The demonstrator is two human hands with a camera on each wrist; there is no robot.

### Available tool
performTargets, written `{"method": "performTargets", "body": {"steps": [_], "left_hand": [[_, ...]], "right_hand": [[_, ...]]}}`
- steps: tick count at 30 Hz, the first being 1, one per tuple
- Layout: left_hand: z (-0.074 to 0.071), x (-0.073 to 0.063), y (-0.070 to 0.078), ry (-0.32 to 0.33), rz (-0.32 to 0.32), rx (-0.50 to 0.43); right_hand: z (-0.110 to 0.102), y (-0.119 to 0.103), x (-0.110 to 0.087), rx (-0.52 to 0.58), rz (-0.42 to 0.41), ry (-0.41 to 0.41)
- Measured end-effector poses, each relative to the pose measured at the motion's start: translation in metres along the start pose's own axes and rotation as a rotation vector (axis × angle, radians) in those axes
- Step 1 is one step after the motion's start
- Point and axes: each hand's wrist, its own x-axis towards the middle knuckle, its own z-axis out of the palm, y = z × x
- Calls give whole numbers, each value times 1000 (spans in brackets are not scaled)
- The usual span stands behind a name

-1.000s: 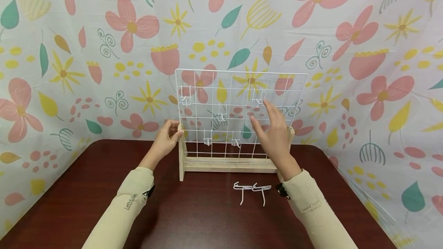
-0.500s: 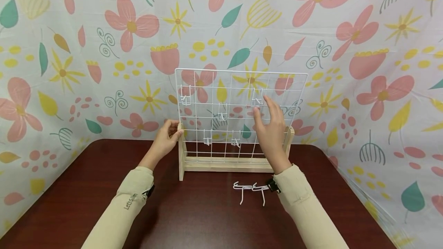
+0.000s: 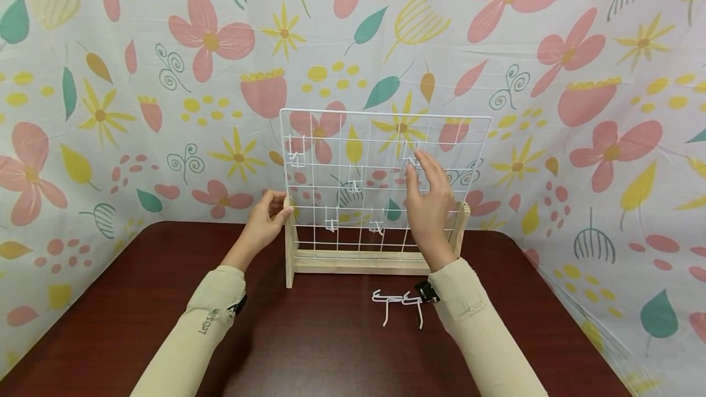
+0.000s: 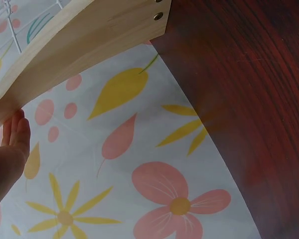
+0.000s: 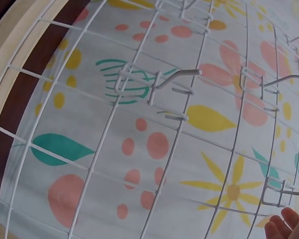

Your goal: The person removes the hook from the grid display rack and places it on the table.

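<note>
A white wire grid panel (image 3: 386, 114) stands upright in a pale wooden stand (image 3: 364, 271). With thumb and fingers, my left hand (image 3: 265, 219) grips the stand's left post; the left wrist view has its fingertips at the edge of the wooden post (image 4: 79, 55). At the grid's upper right, my right hand (image 3: 432, 204) pinches a white wire hook hanging there. In the right wrist view, the prong of this hook (image 5: 283, 193) runs between the thumb and fingers. Other hooks hang on the grid: one at upper left (image 3: 296, 159), one mid-grid (image 3: 354, 186), two lower down (image 3: 331, 225).
Two loose white hooks (image 3: 386, 300) lie on the dark red-brown table (image 3: 309, 336) in front of the stand, the right one close to the black band (image 3: 426, 291) on my right wrist. A floral cloth (image 3: 220, 109) hangs behind the table.
My right hand has moved left toward the upper-right hook, and its thumb and fingers have closed in on it. The left hand stays on the post.
</note>
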Motion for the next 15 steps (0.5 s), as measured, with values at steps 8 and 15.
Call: {"method": "performTargets", "body": {"steps": [8, 15], "left_hand": [[1, 1, -3, 15, 25, 9], [2, 0, 2, 14, 5, 1]], "right_hand": [[0, 2, 1, -5, -1, 4], [0, 3, 1, -1, -13, 27]]}}
